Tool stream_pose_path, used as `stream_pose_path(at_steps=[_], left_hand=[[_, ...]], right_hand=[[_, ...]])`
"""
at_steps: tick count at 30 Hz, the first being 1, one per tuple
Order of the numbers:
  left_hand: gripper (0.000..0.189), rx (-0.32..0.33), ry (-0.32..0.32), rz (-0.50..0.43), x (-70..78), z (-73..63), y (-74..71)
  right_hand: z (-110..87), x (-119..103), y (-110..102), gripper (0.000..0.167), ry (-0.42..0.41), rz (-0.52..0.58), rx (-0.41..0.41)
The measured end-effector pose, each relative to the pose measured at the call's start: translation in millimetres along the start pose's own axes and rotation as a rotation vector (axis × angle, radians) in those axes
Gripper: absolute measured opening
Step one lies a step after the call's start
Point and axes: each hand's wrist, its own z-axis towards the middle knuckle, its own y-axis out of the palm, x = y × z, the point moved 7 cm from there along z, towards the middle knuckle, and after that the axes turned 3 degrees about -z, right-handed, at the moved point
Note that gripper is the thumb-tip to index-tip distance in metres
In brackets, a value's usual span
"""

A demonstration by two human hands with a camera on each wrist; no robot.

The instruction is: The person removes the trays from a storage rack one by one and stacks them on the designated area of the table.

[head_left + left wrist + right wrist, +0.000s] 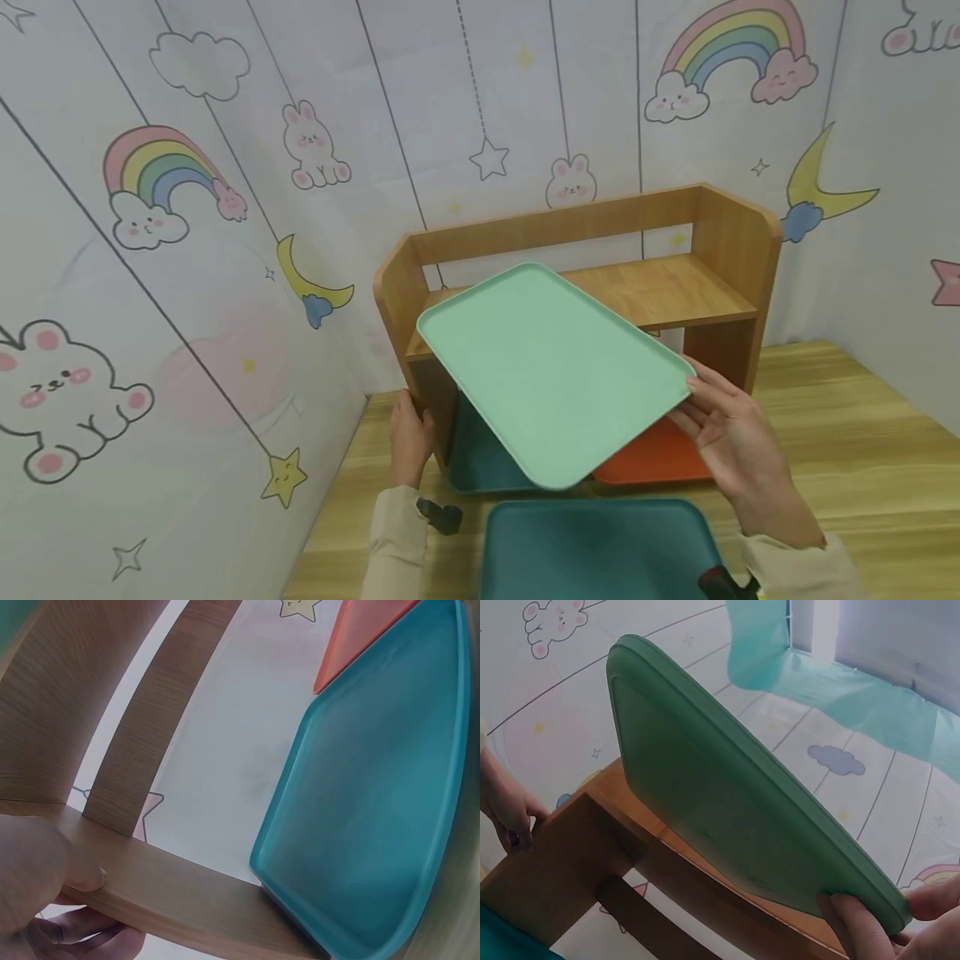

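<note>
My right hand pinches a light green tray by its right corner, thumb on one face and fingers beneath. The tray hangs tilted in front of the wooden shelf, overlapping its upper board in the head view. In the right wrist view the underside of the green tray shows. My left hand grips the front edge of the shelf's left side panel, thumb on the inner face. Under the shelf lie a teal tray on the left and a red tray on the right.
Another teal tray lies on the wooden table in front of the shelf. Behind and to the left stands a white wall covering with cartoon drawings. The shelf's right side panel rises near the back.
</note>
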Motion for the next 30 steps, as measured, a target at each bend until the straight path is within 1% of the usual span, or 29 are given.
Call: stream_pose_path(at_steps=[8,17,25,30], left_hand=[[0.032,-0.018,-0.026,0.024,-1.1,1.7,0.4],[0.028,0.008,0.000,0.022,3.5,-0.3,-3.4],[0.027,0.011,-0.010,0.029,1.4,-0.4,-3.5],[0.026,0.010,0.002,0.038,1.2,0.4,-3.6]], right_hand=[[-2.4,-1,-8,0.037,0.033,0.025,-0.050],[-5.3,-4,-16,0.040,0.053,0.071,-0.116],[-6.3,-7,-27,0.042,0.066,0.056,-0.121],[-8.6,-8,-33,0.042,0.072,0.055,-0.122]])
